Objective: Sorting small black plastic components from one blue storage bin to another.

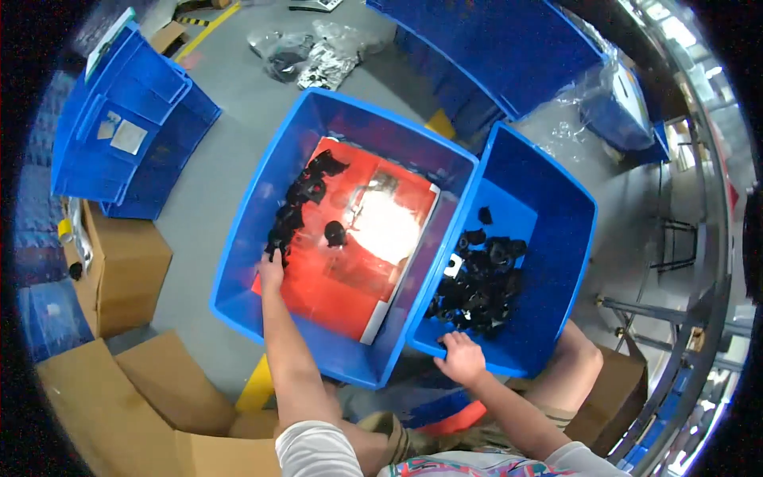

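Left hand [272, 266]: reaches into the large blue plastic bin [238, 262], fingers among a row of small black moulded parts [300, 203] lying on a red glossy sheet [334, 286] that lines the bin floor; whether the fingers close on a part cannot be told.
Right hand [459, 355]: clamped on the near rim of the second blue plastic bin [576, 238], which holds a heap of similar black parts [477, 286].
One stray black part [335, 233] lies alone on the sheet.
Risk: the smooth sheet could let parts slide off as they are gathered; pulling on the rim could tip the second bin.
Room: bins touch side by side; cardboard boxes [127, 262] crowd the left, open grey floor lies beyond.
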Demonstrator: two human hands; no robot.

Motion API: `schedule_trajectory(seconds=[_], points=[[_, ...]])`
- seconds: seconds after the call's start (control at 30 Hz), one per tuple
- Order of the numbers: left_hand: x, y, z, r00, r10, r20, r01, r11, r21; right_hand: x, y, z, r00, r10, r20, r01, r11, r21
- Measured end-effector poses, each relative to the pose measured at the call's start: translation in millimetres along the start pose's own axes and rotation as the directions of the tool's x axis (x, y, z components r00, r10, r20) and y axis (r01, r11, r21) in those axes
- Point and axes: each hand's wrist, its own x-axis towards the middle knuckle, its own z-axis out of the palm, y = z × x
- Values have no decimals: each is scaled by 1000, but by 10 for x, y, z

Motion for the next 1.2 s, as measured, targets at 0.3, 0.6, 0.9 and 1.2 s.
schedule_trajectory(seconds=[0.3,0.6,0.9,1.2], points=[[-308,602,365,993,-45,-107,54,994,90,-15,18,-15,998,35,49,-35,999,-6],[-282,988,710,935,189,302,-207,978,30,7,23,-30,999,41,21,-41,999,-4],[-837,1674,1099,934,255,252,-328,891,314,-14,28,21,999,19,-34,-19,1000,-5],[-1231,1827,1539,730,364,579,-658,604,449,-61,73,62,997,18,-71,-16,1000,25]])
